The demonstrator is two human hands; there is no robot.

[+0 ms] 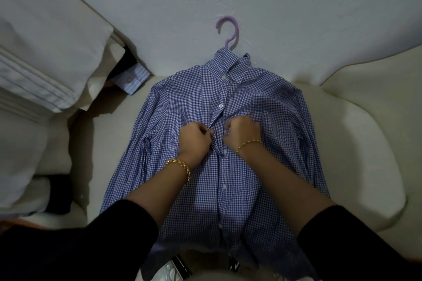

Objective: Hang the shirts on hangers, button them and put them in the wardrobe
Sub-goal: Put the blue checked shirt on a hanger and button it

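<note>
The left grip point(197, 138) and right grip point(242, 132) each pinch a placket edge mid-chest on the checked shirt point(187, 98), whose button line runs straight away toward the hanger point(227, 29) hook

- This is a home, most likely a sitting room or bedroom used for sorting laundry.
- A cream padded sofa point(109, 143) fills the lower view, and a blue checked shirt point(194, 102) lies flat on its seat.
- Right of the shirt, a soft rounded armrest point(365, 143) curves up.
- Behind the shirt stands a plain white wall point(296, 7) of rough plaster.
- A lilac plastic hanger point(227, 29) comes out of the shirt's collar, with its hook against the wall.
- Left of the shirt, pale folded cloth point(34, 70) is piled up, some of it finely striped.
- A striped cuff point(134, 80) with a button pokes out just left of the shirt's shoulder.
- Further left of the shirt, a dark garment point(60, 191) sits among the pale cushions.
</note>
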